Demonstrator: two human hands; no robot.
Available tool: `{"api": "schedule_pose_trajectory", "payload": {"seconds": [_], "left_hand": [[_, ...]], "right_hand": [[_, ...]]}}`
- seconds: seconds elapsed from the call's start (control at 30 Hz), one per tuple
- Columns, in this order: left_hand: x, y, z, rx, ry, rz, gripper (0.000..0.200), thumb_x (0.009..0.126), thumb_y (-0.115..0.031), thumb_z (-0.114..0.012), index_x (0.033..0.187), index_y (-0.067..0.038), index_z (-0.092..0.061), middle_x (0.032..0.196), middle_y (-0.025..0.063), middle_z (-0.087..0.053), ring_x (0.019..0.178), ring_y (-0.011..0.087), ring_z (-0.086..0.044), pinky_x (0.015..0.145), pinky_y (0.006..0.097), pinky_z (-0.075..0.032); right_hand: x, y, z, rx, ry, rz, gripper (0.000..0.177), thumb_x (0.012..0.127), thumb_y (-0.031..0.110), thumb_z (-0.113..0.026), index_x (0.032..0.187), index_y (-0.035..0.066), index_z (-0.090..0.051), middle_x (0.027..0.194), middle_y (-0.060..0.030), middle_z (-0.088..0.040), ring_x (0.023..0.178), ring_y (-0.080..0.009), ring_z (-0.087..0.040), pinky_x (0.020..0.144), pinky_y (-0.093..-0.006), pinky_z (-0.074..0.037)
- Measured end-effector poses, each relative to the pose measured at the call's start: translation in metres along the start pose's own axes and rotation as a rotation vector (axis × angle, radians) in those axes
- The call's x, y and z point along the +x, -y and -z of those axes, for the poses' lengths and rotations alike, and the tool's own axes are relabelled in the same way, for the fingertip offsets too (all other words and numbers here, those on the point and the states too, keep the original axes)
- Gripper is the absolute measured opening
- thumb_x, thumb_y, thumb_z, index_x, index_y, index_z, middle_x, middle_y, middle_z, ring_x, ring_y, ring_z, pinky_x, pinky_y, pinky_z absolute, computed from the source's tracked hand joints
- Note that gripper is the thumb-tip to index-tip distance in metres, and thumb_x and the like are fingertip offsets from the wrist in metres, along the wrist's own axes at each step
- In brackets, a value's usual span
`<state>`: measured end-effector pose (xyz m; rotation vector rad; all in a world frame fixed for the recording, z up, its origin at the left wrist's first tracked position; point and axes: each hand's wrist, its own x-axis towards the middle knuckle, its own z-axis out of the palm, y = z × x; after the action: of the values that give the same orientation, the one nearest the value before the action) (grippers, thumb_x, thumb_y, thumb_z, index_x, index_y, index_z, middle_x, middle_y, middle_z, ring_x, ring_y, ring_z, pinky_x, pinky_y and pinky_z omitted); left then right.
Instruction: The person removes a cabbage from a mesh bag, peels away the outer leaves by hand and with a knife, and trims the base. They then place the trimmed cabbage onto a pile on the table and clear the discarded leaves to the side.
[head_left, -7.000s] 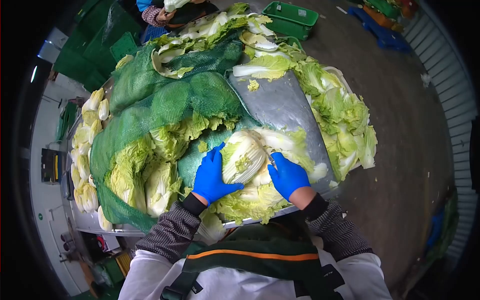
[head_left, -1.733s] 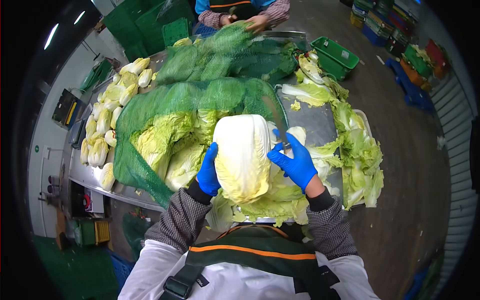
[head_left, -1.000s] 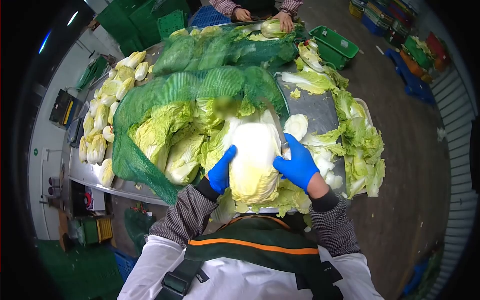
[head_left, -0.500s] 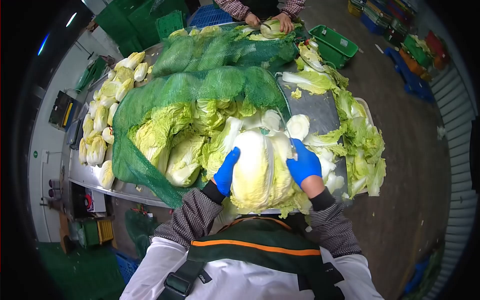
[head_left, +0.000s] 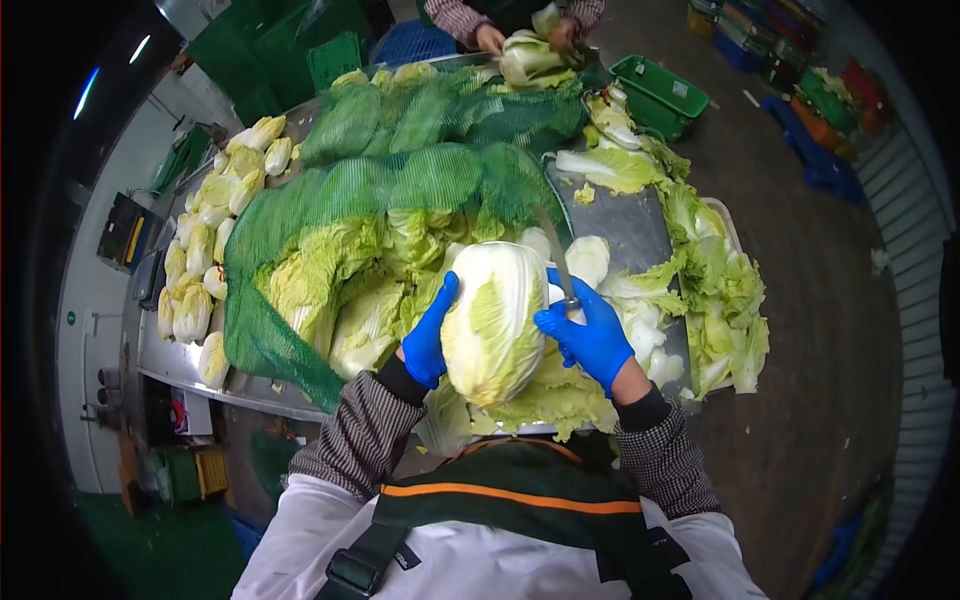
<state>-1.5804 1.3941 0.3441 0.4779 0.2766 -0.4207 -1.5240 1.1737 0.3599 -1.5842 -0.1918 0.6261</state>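
Note:
A pale napa cabbage (head_left: 492, 325) stands in front of my body, over the table's near edge. My left hand (head_left: 428, 335), in a blue glove, holds its left side. In a matching glove, my right hand (head_left: 590, 335) grips a knife (head_left: 556, 245), its blade pointing up and away, and the fingers lie close to the cabbage's right side. Loose green leaves (head_left: 550, 395) lie beneath. Behind my left hand, a green mesh bag (head_left: 400, 180) lies open around several cabbages (head_left: 365, 318). A white cut piece (head_left: 587, 258) rests beyond my right hand.
Trimmed leaves (head_left: 725, 310) pile at the table's right end. Several small cabbages (head_left: 200, 245) line the left side. Across the table (head_left: 625, 225), a co-worker's hands (head_left: 490, 40) hold a cabbage beside a green crate (head_left: 660, 95). A second mesh bag (head_left: 390, 115) lies farther back.
The cabbage between my hands looks narrower and more upright, with its right-hand leaves lower down. My right hand and knife have shifted left. The co-worker's cabbage is raised and turned.

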Motion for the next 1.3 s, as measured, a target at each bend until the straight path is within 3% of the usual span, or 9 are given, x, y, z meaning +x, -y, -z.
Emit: {"api": "schedule_pose_trajectory", "payload": {"seconds": [0.3,0.37,0.43,0.53,0.63,0.73,0.93,1.13,1.3], "left_hand": [[-0.01,0.015,0.027,-0.074,0.015,-0.024,0.062,0.093,-0.044,-0.05,0.139,-0.005,-0.038,0.136,0.0152,-0.047,0.123,0.028,-0.049,0.107,0.043,-0.036],[-0.011,0.019,0.03,-0.128,-0.039,-0.024,0.064,0.092,-0.048,-0.049,0.139,-0.006,-0.038,0.137,0.0146,-0.047,0.123,0.029,-0.048,0.107,0.044,-0.035],[-0.007,0.022,0.004,-0.12,0.333,-0.028,0.073,0.09,-0.057,-0.045,0.141,-0.006,-0.035,0.139,0.0173,-0.044,0.124,0.0316,-0.046,0.106,0.0474,-0.034],[-0.007,0.015,0.021,-0.178,0.106,-0.117,0.066,0.092,-0.049,-0.048,0.14,-0.005,-0.036,0.138,0.0153,-0.046,0.124,0.0298,-0.047,0.107,0.0449,-0.034],[0.001,0.013,0.021,0.011,-0.063,-0.11,0.066,0.091,-0.042,-0.055,0.14,-0.003,-0.034,0.138,0.0149,-0.045,0.124,0.0281,-0.047,0.105,0.0415,-0.037],[0.011,0.018,0.013,0.204,-0.049,-0.217,0.064,0.09,-0.035,-0.058,0.14,-0.003,-0.034,0.135,0.0149,-0.047,0.122,0.0258,-0.049,0.104,0.0389,-0.039],[0.015,0.013,0.006,0.547,-0.074,-0.287,0.064,0.087,-0.032,-0.062,0.137,-0.001,-0.037,0.126,0.0114,-0.053,0.114,0.0213,-0.054,0.099,0.0351,-0.042],[0.001,0.024,0.016,0.037,-0.052,-0.012,0.065,0.091,-0.042,-0.055,0.139,-0.003,-0.036,0.134,0.0159,-0.049,0.119,0.0268,-0.052,0.102,0.0401,-0.041],[0.023,0.029,-0.006,-0.206,0.28,-0.042,0.077,0.089,-0.062,-0.043,0.14,-0.005,-0.036,0.136,0.017,-0.046,0.12,0.0301,-0.05,0.104,0.0437,-0.039]], "right_hand": [[0.01,-0.022,-0.007,-0.439,-0.156,0.291,0.056,0.077,0.013,-0.061,0.131,0.014,-0.045,0.083,-0.0045,-0.057,0.066,-0.0129,-0.058,0.051,-0.0268,-0.05],[0.018,-0.027,0.007,-0.162,-0.022,0.135,0.053,0.078,0.014,-0.061,0.129,0.013,-0.045,0.082,-0.0048,-0.057,0.062,-0.0127,-0.057,0.051,-0.0278,-0.05],[0.032,-0.042,0.03,-0.017,0.016,-0.137,0.048,0.08,0.014,-0.059,0.126,0.011,-0.047,0.082,-0.0045,-0.057,0.059,-0.0116,-0.056,0.05,-0.0285,-0.049],[0.024,-0.048,0.026,-0.573,-0.252,0.125,0.066,0.08,0.038,-0.069,0.133,0.007,-0.045,0.087,-0.0114,-0.062,0.069,-0.0209,-0.061,0.068,-0.0327,-0.052],[-0.004,0.01,0.001,-0.409,-0.067,0.254,0.065,0.08,0.036,-0.072,0.132,0.008,-0.046,0.081,-0.007,-0.059,0.075,-0.0148,-0.058,0.073,-0.0298,-0.048],[-0.003,0.005,-0.011,-0.584,-0.159,0.369,0.067,0.076,0.034,-0.071,0.133,0.011,-0.044,0.081,-0.0153,-0.063,0.08,-0.0292,-0.064,0.074,-0.038,-0.049],[-0.008,0.011,-0.011,-0.637,-0.147,0.072,0.065,0.074,0.021,-0.061,0.134,0.009,-0.041,0.096,-0.0223,-0.064,0.084,-0.039,-0.063,0.077,-0.0432,-0.05],[0.007,-0.009,0.043,-0.463,-0.176,0.168,0.057,0.075,0.019,-0.061,0.131,0.015,-0.047,0.087,-0.0182,-0.063,0.077,-0.0326,-0.063,0.068,-0.0393,-0.05],[0.008,-0.012,0.033,-0.394,-0.217,0.213,0.066,0.078,0.043,-0.072,0.13,0.009,-0.049,0.08,-0.0069,-0.059,0.068,-0.0184,-0.061,0.058,-0.032,-0.049]]}}
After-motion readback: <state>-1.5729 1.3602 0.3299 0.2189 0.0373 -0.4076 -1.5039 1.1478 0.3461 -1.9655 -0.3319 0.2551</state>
